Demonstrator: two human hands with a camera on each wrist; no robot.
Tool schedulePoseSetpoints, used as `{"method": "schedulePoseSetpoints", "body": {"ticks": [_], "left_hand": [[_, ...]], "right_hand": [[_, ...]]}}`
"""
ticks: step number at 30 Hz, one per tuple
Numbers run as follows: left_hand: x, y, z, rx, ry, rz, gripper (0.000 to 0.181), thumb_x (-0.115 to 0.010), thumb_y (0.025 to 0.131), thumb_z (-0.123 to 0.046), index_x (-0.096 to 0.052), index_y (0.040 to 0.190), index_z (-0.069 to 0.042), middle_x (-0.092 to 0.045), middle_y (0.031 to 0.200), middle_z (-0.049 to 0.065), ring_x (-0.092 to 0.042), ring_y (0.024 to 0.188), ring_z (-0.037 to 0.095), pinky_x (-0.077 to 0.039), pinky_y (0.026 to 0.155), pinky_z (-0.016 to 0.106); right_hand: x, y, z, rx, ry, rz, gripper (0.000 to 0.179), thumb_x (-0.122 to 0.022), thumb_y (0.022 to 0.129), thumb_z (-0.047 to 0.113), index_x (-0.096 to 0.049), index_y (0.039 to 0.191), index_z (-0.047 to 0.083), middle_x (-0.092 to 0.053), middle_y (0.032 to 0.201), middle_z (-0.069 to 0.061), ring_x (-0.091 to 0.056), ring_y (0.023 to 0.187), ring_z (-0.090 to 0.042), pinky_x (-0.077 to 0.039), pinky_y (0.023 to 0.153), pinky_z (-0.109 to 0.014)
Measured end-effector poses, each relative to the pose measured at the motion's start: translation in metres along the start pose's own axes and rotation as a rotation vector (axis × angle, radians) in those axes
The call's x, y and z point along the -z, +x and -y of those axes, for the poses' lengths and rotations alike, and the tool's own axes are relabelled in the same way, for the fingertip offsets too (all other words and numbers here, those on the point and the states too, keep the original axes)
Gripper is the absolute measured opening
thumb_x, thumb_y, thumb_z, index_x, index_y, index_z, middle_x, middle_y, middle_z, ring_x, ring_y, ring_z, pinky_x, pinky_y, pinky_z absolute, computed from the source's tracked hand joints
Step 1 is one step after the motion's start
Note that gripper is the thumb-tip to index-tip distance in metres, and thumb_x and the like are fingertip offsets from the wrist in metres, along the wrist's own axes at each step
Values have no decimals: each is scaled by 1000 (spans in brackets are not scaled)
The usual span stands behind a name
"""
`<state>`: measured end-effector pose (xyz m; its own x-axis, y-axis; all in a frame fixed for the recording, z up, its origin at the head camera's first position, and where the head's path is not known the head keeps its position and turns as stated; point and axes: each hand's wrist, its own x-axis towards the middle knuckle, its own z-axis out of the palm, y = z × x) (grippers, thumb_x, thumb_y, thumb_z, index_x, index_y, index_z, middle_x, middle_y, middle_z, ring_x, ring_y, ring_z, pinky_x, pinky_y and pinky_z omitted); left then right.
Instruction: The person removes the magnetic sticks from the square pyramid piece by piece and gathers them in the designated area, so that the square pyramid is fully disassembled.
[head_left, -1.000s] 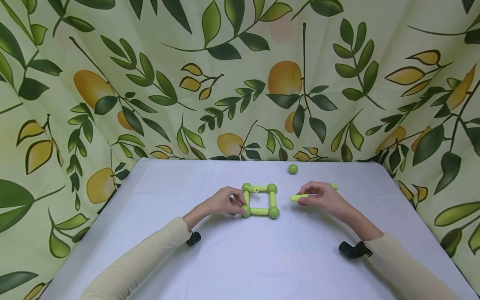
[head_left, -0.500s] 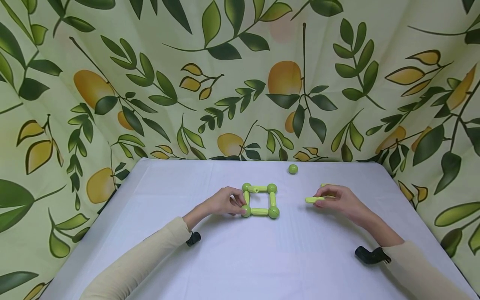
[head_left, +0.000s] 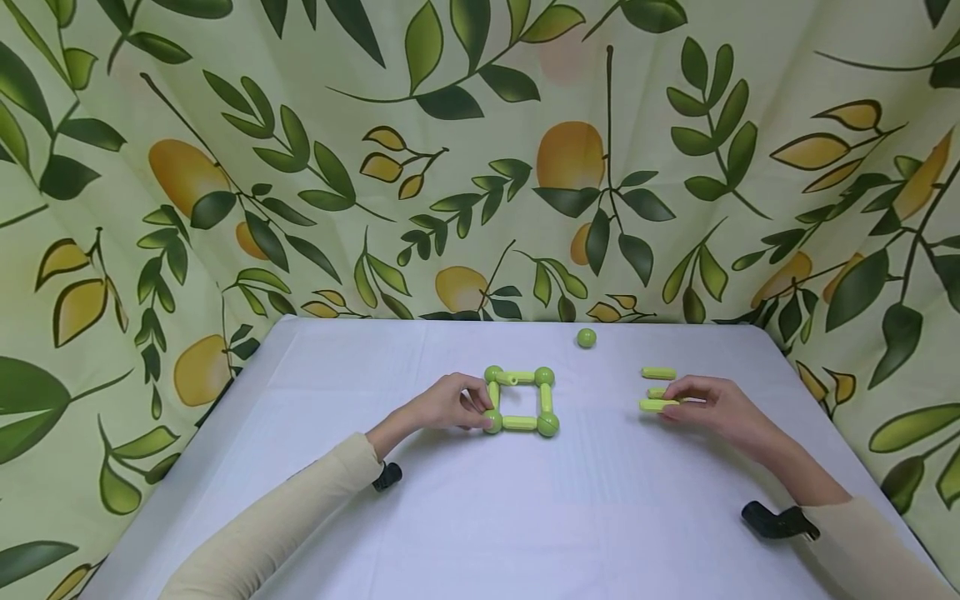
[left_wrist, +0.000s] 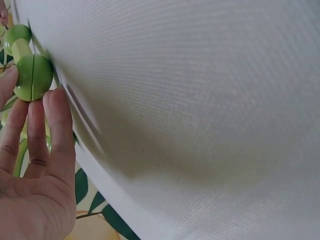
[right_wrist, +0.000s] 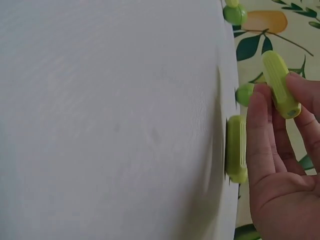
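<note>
On the white table lies a square frame made of light green rods with a green ball at each corner. My left hand pinches the near left corner ball between thumb and fingertips. Over on the right, my right hand holds a ribbed light green rod between thumb and fingers, raised off the cloth in the right wrist view. Just beyond it a second rod is partly hidden by the hand. A third rod lies farther back, parallel to the others.
A loose green ball sits near the table's far edge. Behind the table hangs a curtain printed with leaves and fruit. Each wrist carries a black device.
The right hand has moved rightward with its rod, from near the square frame to beside the loose rods. The left hand and the frame have stayed still.
</note>
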<state>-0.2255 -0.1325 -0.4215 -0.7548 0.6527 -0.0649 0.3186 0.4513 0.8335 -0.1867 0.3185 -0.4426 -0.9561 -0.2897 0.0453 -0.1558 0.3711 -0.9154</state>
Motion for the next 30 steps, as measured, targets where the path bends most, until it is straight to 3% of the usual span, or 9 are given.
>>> {"method": "schedulePoseSetpoints", "body": {"ticks": [16,26,30], "left_hand": [[0,2,2,3,0,6,16,-84,84,-2,-70,93,-3,-64,89,6,-65,78,20,-60,65,31],[0,1,0,0,3,10,16,-84,84,-2,-70,93,-3,-64,89,4,-65,78,19,-60,65,30],[0,0,1,-10,7,8,17,-84,83,-1,-70,93,-2,-64,88,5,-64,77,19,-59,64,30]], "right_hand": [[26,-11,-11,-19,-147,-48,29,-81,89,12,-72,112,-4,-69,110,-11,-64,90,-9,-55,68,-26],[24,-7,-15,-48,-224,-65,26,-82,88,15,-74,108,-1,-68,112,-16,-62,93,-9,-54,75,-22],[22,-5,-15,-34,-242,-71,25,-83,87,13,-75,106,-1,-68,111,-17,-62,92,-11,-55,71,-24]]}}
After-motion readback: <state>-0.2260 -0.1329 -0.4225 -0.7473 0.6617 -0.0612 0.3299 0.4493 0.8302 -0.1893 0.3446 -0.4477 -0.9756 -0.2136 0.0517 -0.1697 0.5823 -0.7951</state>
